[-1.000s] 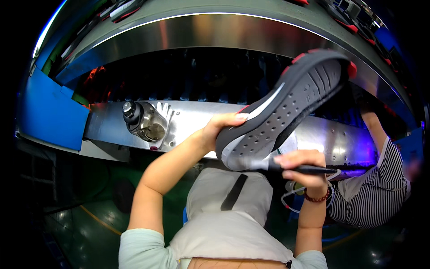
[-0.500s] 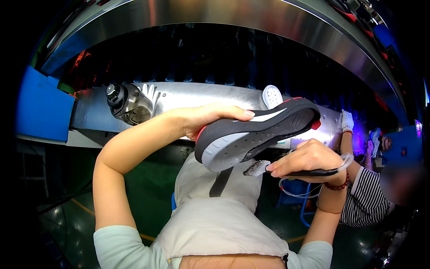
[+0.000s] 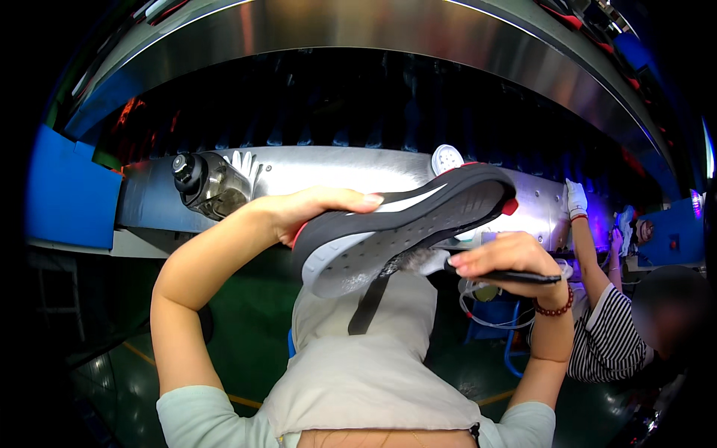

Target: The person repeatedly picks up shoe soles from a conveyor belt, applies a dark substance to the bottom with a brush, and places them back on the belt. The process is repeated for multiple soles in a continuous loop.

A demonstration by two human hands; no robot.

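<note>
My left hand [image 3: 317, 207] grips a shoe sole [image 3: 407, 213] by its heel end, fingers hidden behind it and thumb along the top edge. The sole is black and grey with a white side stripe and red at both ends, tilted so that its hollow side with small dots shows. In my right hand [image 3: 511, 257] is a brush [image 3: 429, 261] with a black handle and pale bristles. Its bristles touch the sole's lower rim, where a wet sheen shows. A clear tube [image 3: 478, 313] hangs near my right wrist.
A steel ledge [image 3: 321, 168] runs along a dark conveyor. On it stand a dark bottle [image 3: 213, 187], a white glove [image 3: 243, 164] and a round white perforated piece [image 3: 447, 159]. At the right, another person in a striped top [image 3: 609, 336] reaches toward the ledge with a gloved hand [image 3: 575, 199].
The sole has shifted left in my left hand. The brush, held just off the sole before, has come up against its rim. New wet shine shows inside the sole's heel.
</note>
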